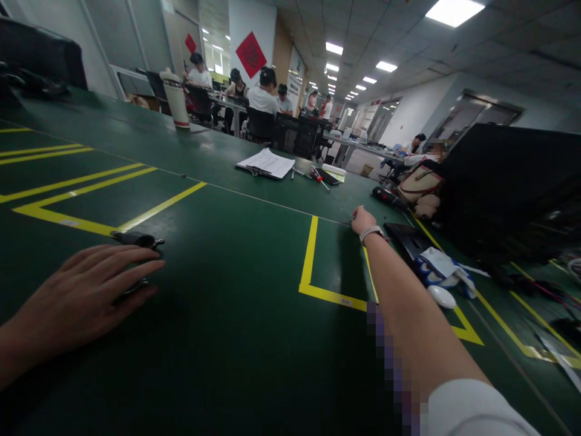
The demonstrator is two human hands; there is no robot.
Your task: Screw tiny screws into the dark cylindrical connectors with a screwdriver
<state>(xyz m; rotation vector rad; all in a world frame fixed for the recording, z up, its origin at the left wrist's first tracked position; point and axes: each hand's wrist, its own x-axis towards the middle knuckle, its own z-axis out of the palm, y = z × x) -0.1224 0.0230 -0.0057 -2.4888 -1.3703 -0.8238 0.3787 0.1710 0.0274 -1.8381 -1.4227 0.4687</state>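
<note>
My left hand [82,297] lies flat on the green table [236,290], fingers stretched out over a small dark object [136,240] that shows at my fingertips. My right arm reaches far across the table. My right hand [362,219] is closed at the line between two table sections, knuckles toward me, and what it pinches is hidden. A pale watch band circles that wrist. Yellow tape lines [310,260] mark boxes on the tabletop between my arms.
A clipboard with papers [265,163], pens and a red-handled screwdriver [318,177] lie farther back. A tall white tumbler [176,100] stands at the far left. Blue-white gloves [442,269], a white mouse [442,296] and a black tablet [408,239] sit right. People sit at desks behind.
</note>
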